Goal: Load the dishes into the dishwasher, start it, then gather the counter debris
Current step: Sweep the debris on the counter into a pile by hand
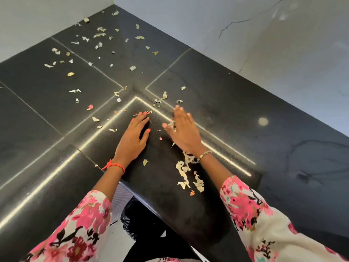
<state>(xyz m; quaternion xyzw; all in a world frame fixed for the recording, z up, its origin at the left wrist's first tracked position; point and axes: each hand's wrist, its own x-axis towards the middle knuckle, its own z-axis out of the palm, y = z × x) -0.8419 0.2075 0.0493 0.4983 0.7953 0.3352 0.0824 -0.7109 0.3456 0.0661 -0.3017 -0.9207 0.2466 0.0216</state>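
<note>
Pale vegetable scraps and peel bits (100, 45) lie scattered over the black corner counter (236, 110). A denser heap of scraps (188, 173) sits near the front edge, under my right wrist. My left hand (135, 136) lies flat on the counter with fingers straight. My right hand (184, 129) stands on its edge, fingers straight, blurred, touching scraps at its palm side. Neither hand grips anything.
Light marble walls (264, 35) close the corner at the back and right. Below the rounded front edge a black bin bag (143, 220) shows between my arms. More bits lie around the counter seams (120, 95).
</note>
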